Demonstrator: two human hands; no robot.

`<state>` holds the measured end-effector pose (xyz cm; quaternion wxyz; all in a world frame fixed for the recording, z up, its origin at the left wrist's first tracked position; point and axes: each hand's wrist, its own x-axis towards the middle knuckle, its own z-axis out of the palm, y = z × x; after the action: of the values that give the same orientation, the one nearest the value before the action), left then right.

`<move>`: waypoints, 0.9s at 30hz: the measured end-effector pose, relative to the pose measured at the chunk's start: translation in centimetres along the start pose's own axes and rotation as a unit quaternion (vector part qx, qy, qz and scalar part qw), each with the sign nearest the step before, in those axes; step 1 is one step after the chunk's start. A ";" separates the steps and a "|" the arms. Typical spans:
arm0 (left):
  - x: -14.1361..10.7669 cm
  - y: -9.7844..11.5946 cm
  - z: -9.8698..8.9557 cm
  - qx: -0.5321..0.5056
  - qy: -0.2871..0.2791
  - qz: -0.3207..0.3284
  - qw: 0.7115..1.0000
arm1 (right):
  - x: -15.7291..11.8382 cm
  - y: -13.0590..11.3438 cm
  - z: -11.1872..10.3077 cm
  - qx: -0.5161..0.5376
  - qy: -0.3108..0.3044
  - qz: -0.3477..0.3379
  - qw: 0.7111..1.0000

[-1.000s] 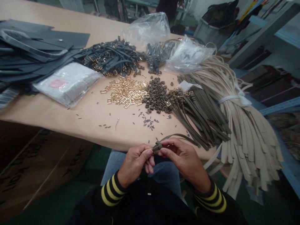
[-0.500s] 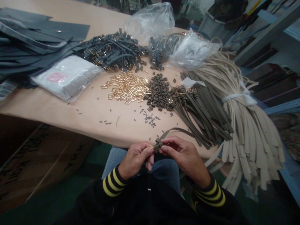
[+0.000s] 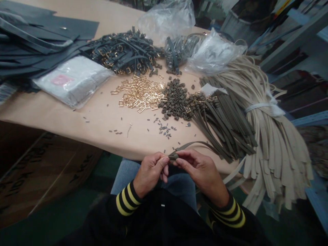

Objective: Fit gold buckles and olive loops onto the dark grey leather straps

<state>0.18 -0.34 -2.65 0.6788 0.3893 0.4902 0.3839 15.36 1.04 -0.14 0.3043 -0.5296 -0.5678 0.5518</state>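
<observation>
A workshop's tan tabletop [image 3: 64, 119] is shown, with metal shelving [image 3: 294, 44] at the right. Gold rectangular buckles [image 3: 139, 94], a heap of olive loops [image 3: 175, 99], bundled olive straps [image 3: 222, 126], beige straps [image 3: 276, 147] and dark buckled straps [image 3: 125, 51] are spread across it. A narrow olive strap [image 3: 192, 145] is held just beyond the near tabletop edge, above the lap, by the left hand [image 3: 150, 174] and right hand [image 3: 202, 172]. Both grips are narrow, pinched on a small dark fitting [image 3: 173, 157] at the strap's end, which is largely hidden by the fingers. The strap is judged light, soft and flexible, and is best taken close to the fitting; the tiny fitting may prove slippery. Compared with the earlier frame, the fitting is more covered and the strap's free length is carried flatter.
</observation>
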 end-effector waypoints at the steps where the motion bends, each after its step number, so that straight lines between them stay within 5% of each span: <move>1: 0.0 0.0 0.0 0.000 0.001 -0.002 1.000 | 0.0 0.1 0.1 0.019 0.010 0.007 1.000; 7: 0.2 -0.2 0.0 0.025 -0.004 0.003 1.000 | 0.3 0.6 0.3 0.050 0.042 0.028 0.997; 12: 0.1 0.1 0.2 0.073 0.013 0.007 0.997 | 0.0 0.4 0.5 -0.040 0.020 -0.011 0.999; 18: -0.1 0.1 0.6 0.082 0.028 0.008 0.996 | 0.0 0.4 1.3 -0.163 0.072 -0.057 0.982; 27: 0.2 -0.3 0.3 0.061 0.015 0.020 0.998 | 0.4 0.6 0.1 -0.132 0.060 -0.063 0.987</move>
<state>0.59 -0.33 -2.95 0.6389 0.4338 0.5149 0.3723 15.28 1.29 -0.85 0.2993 -0.5607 -0.6486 0.4186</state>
